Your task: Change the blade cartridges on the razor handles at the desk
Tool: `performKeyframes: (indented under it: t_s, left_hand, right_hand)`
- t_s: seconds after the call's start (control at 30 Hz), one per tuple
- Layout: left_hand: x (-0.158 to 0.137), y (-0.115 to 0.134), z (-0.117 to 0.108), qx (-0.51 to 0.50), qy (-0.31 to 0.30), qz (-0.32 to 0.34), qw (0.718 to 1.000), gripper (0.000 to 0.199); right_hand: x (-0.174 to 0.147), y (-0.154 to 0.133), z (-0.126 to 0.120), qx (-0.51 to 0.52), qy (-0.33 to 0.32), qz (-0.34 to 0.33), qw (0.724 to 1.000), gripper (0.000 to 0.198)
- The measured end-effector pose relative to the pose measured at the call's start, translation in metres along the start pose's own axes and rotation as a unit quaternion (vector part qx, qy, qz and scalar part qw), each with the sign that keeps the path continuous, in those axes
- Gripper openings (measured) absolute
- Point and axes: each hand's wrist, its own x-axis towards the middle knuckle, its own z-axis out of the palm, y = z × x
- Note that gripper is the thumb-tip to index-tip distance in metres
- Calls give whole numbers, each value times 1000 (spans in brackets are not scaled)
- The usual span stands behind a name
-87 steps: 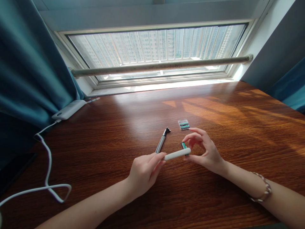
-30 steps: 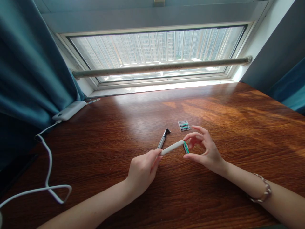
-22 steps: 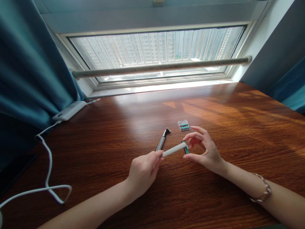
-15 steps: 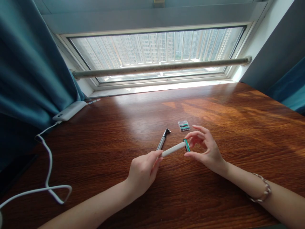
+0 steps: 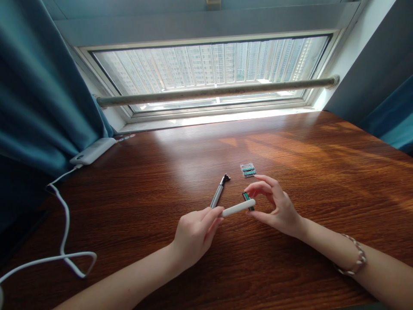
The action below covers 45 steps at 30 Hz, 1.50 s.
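Note:
My left hand pinches a white rod with a rounded tip, which points to the right. Between thumb and fingertips, my right hand grips a razor blade cartridge, black with a green strip. The rod's tip passes over the cartridge; whether the two touch I cannot tell. Just beyond my left hand lies a razor handle, grey with a black head end and no cartridge on it. Its lower end is hidden by the hand. A clear case with green-striped cartridges sits beyond my right fingers.
At the left back of the wooden table is a white power bank, its white cable looping down the left side. Blue curtains hang at the left, and a window with a rail lies behind.
The cartridge has moved slightly left and turned in my right hand. The rod's tip has shifted from the cartridge's left side to across its front, extending past it.

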Motion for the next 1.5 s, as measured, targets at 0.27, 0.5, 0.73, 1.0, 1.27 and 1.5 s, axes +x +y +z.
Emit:
performKeyframes:
  t_s: [0.27,0.5,0.73,1.0,1.27,1.5]
  left_hand:
    - [1,0,0,12,14,-20,1000,21]
    - [0,0,0,-4,20,-43,999,20]
    - [0,-1,1,-2,19,-34,999,20]
    - [0,1,0,-4,19,-21,1000,21]
    - [-1,-1,2,-18,1,-20,1000,21]
    - [0,0,1,-31,17,-31,999,21]
  right_hand:
    - [1,0,-1,-7,16,-12,1000,80]
    - [1,-1,-2,14,31,1,999,79]
    - [1,0,-3,37,41,-1,998,80]
    - [1,-2,-1,85,45,-5,995,81]
    - [2,-2,1,103,50,-5,993,80]
    - [2,-2,0,77,47,0,996,80]
